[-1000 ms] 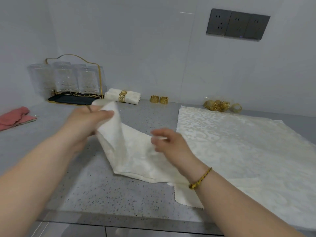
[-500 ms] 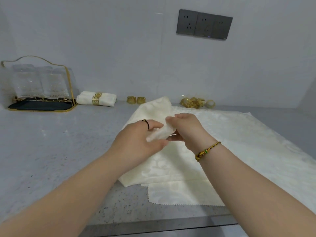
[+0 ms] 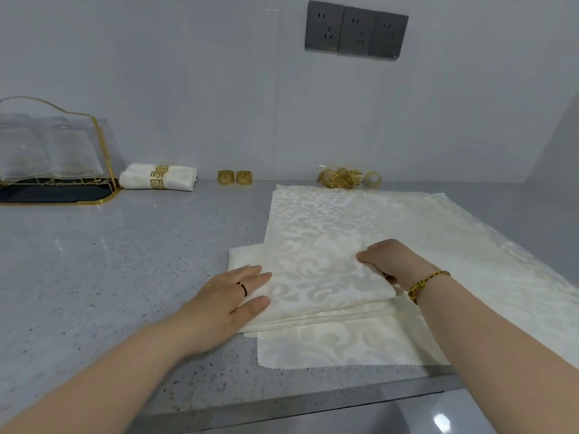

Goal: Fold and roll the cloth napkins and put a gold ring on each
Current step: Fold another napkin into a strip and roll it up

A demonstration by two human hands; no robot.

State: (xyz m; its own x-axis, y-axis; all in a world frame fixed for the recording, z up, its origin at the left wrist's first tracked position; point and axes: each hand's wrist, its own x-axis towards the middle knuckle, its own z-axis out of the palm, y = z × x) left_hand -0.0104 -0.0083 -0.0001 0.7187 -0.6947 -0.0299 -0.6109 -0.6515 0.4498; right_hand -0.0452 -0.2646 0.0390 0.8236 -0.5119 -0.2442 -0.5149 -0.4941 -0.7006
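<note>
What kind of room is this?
Most likely a kitchen or dining prep corner. There is a speckled grey countertop below wall power sockets, drinking glasses in a gold wire rack, and rolled cloth napkins in gold rings.

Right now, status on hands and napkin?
Left hand flat on folded napkin; right hand pinches its right edge. Not yet rolled. Gold rings by wall, unobstructed.
</note>
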